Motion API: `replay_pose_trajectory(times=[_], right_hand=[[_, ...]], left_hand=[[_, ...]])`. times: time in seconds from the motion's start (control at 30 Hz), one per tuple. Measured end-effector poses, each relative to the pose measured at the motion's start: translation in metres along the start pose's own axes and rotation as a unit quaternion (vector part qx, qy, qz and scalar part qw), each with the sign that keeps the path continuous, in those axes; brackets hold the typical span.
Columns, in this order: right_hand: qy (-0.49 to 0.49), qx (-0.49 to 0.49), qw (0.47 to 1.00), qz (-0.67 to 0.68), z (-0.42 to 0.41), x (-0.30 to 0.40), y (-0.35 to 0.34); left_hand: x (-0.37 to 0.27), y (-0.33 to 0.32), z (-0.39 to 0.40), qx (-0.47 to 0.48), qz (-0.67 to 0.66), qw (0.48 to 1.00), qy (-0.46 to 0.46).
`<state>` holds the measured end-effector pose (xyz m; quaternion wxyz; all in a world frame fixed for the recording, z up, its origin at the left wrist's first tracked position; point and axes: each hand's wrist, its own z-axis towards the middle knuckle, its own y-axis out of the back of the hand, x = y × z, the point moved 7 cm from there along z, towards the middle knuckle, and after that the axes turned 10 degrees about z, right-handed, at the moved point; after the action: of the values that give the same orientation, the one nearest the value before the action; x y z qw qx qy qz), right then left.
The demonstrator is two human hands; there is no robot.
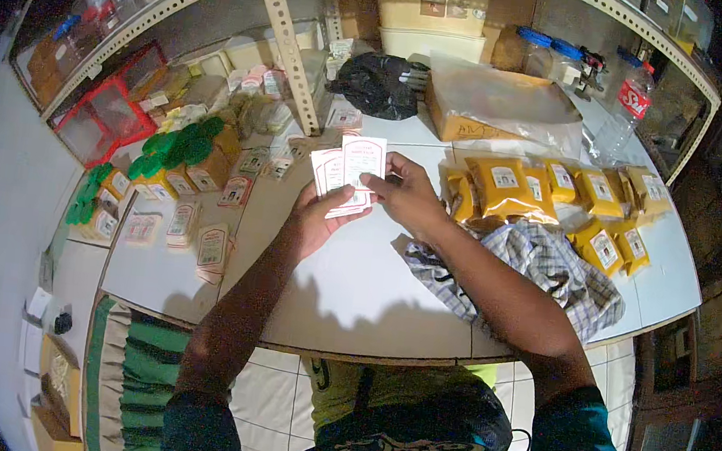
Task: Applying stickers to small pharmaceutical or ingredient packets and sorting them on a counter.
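My left hand [322, 218] grips a small fanned stack of white printed labels [329, 168] with red borders, the thumb lying across their front. One more label [363, 153] of the same kind overlaps the stack on its right, pinched between the thumb and fingers of my right hand [412, 194]. Both hands are raised over the white tiled tabletop [362, 278], close together. Stacks of similar labels lie left of my left arm, among them a pile [212, 251] near the front and another pile [183, 223] behind it. The labels bear print and a code.
Jars with green lids [178, 143] stand at the left by a red-framed box [104, 122]. On the right lie yellow filled pouches [504, 184] and a checked cloth [528, 269]. Farther back are a black plastic bag [379, 85], a cardboard box [502, 105], a plastic bottle [623, 121] and a metal shelf post [289, 59].
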<state>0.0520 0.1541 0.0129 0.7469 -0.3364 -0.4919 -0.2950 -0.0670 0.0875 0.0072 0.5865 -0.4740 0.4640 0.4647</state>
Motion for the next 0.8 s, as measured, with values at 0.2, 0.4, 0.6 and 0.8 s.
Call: replay_pose_trajectory(times=[0.2, 0.4, 0.6, 0.8], right_hand=[[-0.028, -0.025, 0.998, 0.052, 0.004, -0.006, 0.012], [-0.052, 0.005, 0.993, 0.11, 0.0, -0.017, 0.001], [-0.064, 0.015, 0.988, 0.14, 0.001, -0.021, 0.003], [-0.023, -0.027, 0.993, 0.11, 0.001, -0.021, 0.007]], left_hand=[[0.003, 0.017, 0.002, -0.021, -0.096, 0.995, -0.006], [0.0, 0.025, 0.002, -0.077, -0.045, 0.996, -0.03], [0.002, 0.029, 0.004, -0.074, -0.048, 0.996, -0.016], [0.004, 0.038, 0.008, -0.076, -0.059, 0.995, 0.005]])
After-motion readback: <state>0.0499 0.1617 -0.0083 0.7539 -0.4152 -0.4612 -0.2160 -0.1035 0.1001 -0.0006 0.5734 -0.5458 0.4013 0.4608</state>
